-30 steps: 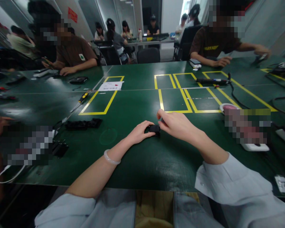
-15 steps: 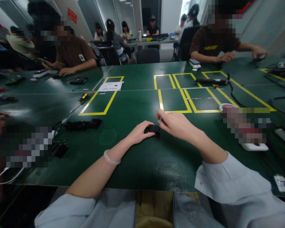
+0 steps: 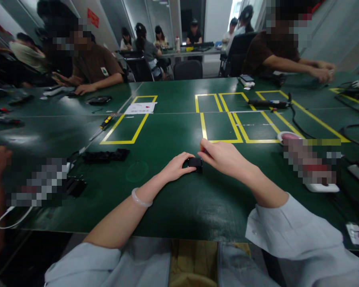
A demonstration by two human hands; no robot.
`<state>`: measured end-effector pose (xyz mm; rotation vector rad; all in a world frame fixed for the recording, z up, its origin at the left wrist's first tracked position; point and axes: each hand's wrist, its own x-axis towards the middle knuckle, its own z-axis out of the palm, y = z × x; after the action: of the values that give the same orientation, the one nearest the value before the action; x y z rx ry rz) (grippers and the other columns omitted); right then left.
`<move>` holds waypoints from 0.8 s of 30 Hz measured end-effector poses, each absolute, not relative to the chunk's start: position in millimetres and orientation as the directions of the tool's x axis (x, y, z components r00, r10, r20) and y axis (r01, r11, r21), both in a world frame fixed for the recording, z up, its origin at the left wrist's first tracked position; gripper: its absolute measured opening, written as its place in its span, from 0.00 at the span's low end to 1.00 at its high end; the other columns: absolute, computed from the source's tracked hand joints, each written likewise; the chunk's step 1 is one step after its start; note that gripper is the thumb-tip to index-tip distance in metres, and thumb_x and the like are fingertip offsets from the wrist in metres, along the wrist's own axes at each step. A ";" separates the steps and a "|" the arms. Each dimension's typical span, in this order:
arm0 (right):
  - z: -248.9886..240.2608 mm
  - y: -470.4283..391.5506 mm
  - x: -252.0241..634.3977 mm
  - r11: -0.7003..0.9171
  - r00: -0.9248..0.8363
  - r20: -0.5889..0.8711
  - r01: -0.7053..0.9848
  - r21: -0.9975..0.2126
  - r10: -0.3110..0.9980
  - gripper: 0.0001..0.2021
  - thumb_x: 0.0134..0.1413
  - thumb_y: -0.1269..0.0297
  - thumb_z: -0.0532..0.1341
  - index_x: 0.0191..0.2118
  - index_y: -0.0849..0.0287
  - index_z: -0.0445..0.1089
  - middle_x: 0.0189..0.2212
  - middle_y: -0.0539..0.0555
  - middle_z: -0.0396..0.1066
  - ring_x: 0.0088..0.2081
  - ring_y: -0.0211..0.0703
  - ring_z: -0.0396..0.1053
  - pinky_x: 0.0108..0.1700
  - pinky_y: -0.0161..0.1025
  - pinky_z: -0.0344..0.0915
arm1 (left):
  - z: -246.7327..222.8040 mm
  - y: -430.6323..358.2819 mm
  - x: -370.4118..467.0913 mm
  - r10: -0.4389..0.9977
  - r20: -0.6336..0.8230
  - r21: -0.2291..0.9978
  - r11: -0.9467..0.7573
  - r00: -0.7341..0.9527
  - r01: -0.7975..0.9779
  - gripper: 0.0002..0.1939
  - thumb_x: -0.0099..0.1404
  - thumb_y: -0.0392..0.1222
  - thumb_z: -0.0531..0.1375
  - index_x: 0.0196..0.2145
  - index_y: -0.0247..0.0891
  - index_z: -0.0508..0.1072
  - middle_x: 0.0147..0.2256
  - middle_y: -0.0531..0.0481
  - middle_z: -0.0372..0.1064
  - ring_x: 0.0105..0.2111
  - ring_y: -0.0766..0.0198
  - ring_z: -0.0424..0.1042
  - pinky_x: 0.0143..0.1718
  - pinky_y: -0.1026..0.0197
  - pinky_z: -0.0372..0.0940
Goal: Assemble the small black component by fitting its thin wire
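My left hand [image 3: 179,166] holds a small black block-shaped object [image 3: 194,162] on the green table, thumb at its near side and fingers at its far side. What kind of object it is I cannot make out. My right hand [image 3: 219,154] hovers just right of the block, with its thumb and fingers pinched together. Whatever sits between those fingertips, if anything, is too small or hidden to see. A pale bracelet [image 3: 141,199] circles my left wrist.
Yellow tape [image 3: 204,125] marks rectangles on the table [image 3: 167,211]. A screwdriver [image 3: 105,122] and a paper sheet [image 3: 140,108] lie left of centre. Power strips stand on both sides, the right one [image 3: 321,186] with cables. A black strap-like item [image 3: 106,155] lies left. Co-workers sit across the table.
My hands keep almost the same pose around the black block. Across on the right, a co-worker's hands have come together farther right. At the left edge, another person's hand has shifted.
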<state>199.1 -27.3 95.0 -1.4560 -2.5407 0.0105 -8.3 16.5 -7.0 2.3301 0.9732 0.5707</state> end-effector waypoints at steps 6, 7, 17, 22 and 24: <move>93.7 -25.7 198.3 0.514 -0.494 0.181 0.853 -0.086 0.850 0.09 0.64 0.60 0.50 0.41 0.57 0.62 0.27 0.52 0.73 0.28 0.42 0.69 0.26 0.35 0.45 | -6.7 16.2 -8.6 0.742 0.180 0.625 -0.593 0.646 0.508 0.20 0.63 0.52 0.60 0.49 0.40 0.67 0.44 0.47 0.67 0.44 0.56 0.68 0.46 0.55 0.62; 94.0 -25.6 198.2 0.515 -0.495 0.180 0.853 -0.087 0.850 0.09 0.64 0.60 0.50 0.41 0.58 0.62 0.27 0.52 0.73 0.28 0.42 0.69 0.26 0.35 0.45 | -6.5 16.2 -8.7 0.743 0.178 0.624 -0.592 0.645 0.510 0.20 0.63 0.52 0.60 0.49 0.40 0.67 0.44 0.47 0.67 0.44 0.56 0.68 0.46 0.55 0.63; 96.5 -25.8 197.9 0.500 -0.480 0.169 0.861 -0.098 0.861 0.10 0.64 0.59 0.50 0.40 0.57 0.63 0.27 0.52 0.72 0.29 0.42 0.69 0.27 0.35 0.46 | -7.9 16.7 -9.4 0.746 0.179 0.621 -0.592 0.642 0.514 0.20 0.63 0.51 0.60 0.49 0.40 0.67 0.43 0.47 0.67 0.43 0.56 0.68 0.46 0.55 0.63; 95.9 -25.1 197.2 0.506 -0.486 0.168 0.856 -0.105 0.858 0.09 0.64 0.59 0.50 0.40 0.57 0.62 0.26 0.52 0.71 0.28 0.41 0.68 0.27 0.35 0.46 | -7.0 16.5 -10.1 0.745 0.173 0.626 -0.588 0.645 0.512 0.20 0.63 0.51 0.60 0.49 0.41 0.67 0.44 0.46 0.67 0.44 0.56 0.68 0.47 0.55 0.62; 95.5 -24.8 197.1 0.508 -0.487 0.173 0.854 -0.110 0.856 0.09 0.64 0.59 0.49 0.40 0.57 0.62 0.26 0.51 0.71 0.28 0.41 0.68 0.27 0.35 0.46 | -6.8 16.5 -10.2 0.743 0.172 0.626 -0.589 0.647 0.510 0.20 0.63 0.51 0.60 0.49 0.40 0.67 0.44 0.46 0.67 0.44 0.55 0.68 0.47 0.55 0.62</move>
<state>197.1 -24.8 95.5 -1.4630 -2.5448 0.0129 -10.2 16.5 -6.8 2.3294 0.9738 0.5740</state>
